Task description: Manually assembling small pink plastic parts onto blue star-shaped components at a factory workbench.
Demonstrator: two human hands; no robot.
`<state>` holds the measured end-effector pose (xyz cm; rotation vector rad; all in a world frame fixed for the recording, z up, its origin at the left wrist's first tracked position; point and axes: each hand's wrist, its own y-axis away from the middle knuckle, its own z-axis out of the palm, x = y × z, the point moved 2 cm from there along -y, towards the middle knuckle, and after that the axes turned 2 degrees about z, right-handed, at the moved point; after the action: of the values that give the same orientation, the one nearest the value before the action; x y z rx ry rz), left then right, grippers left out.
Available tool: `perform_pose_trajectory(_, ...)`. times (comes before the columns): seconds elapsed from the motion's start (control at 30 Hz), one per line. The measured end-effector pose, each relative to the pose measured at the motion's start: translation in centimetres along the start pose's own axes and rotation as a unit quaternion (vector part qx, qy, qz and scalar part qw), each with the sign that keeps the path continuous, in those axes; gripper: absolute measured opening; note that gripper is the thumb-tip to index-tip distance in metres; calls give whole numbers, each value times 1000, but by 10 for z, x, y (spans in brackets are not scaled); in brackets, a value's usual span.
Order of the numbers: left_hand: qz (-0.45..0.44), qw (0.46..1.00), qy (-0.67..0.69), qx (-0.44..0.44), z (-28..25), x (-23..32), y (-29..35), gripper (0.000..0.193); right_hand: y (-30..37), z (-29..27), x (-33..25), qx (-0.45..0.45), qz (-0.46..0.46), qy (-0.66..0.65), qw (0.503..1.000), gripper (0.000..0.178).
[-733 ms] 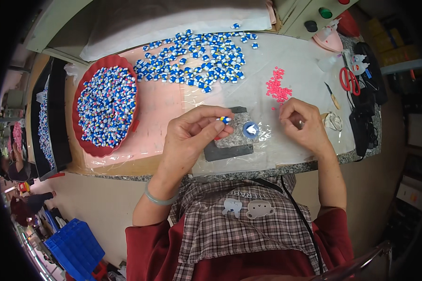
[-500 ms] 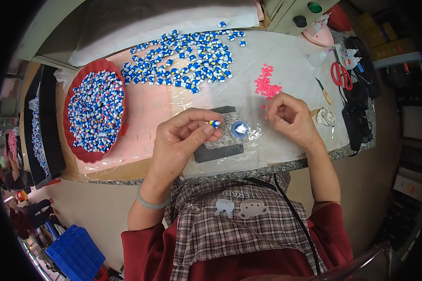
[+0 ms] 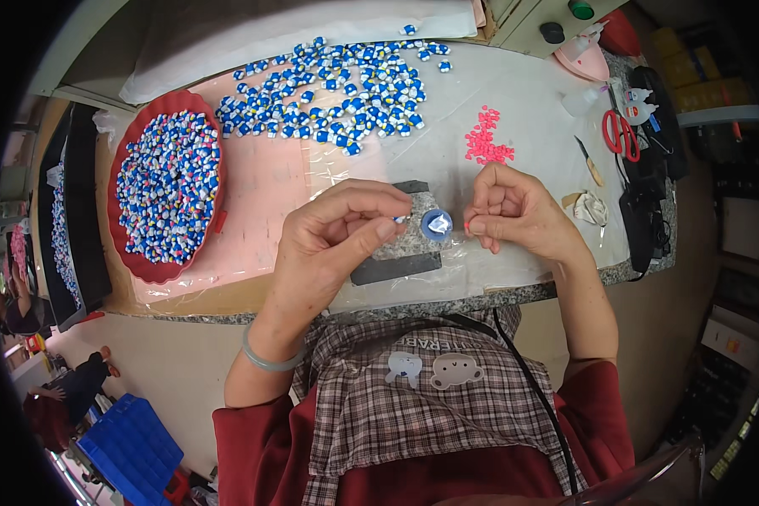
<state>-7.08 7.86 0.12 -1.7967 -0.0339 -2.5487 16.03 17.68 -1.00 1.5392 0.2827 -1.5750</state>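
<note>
The table [image 3: 527, 290] bears a red tray [image 3: 156, 273] full of blue, white and pink pieces, with loose blue pieces [image 3: 337, 97] spread beside it. The left hand [image 3: 319, 240] pinches over a grey slab [image 3: 411, 244]; the right hand [image 3: 521, 211], fingers curled, is between pink bits [image 3: 485, 142] and the person. At the left fingertips is a small piece [image 3: 401, 219], mostly hidden; the right grasp what looks like a pink speck [image 3: 467, 226]

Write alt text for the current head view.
Left hand pinching a small, mostly hidden piece, right hand a tiny pink bit, a round blue container between them. A red tray of small pieces sits left; loose blue-and-white pieces and a pink pile lie beyond.
</note>
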Motion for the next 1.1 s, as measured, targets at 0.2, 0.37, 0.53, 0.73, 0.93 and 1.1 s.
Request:
perform_pose_trajectory(0.2, -11, 1000, 15, 18, -1, 1, 1, 19, -4, 7, -6, -6, 22, 48, 999, 26)
perform_pose_trajectory(0.37, -31, 999, -14, -7, -8, 1, 3, 24, -6, 12, -9, 3, 22, 91, 996, 27)
perform_pose_trajectory(0.53, 2, 998, -63, -19, -8, -2, 5, 25, -7, 17, -12, 15, 26, 122, 992, 27)
perform_pose_trajectory(0.73, -38, 999, 7, 12, 0, 4, 7, 22, -6, 19, -14, 34, 28, 179, 983, 27)
perform_pose_trajectory(0.93, -45, 999, -12, -26, 1, 0, 7, 27, -2, 22, -19, 37, 13, 206, 978, 27)
perform_pose_trajectory(1.1, -25, 998, -51, -37, 7, -1, 7, 24, 7, 29, -30, 26, -17, 69, 997, 28)
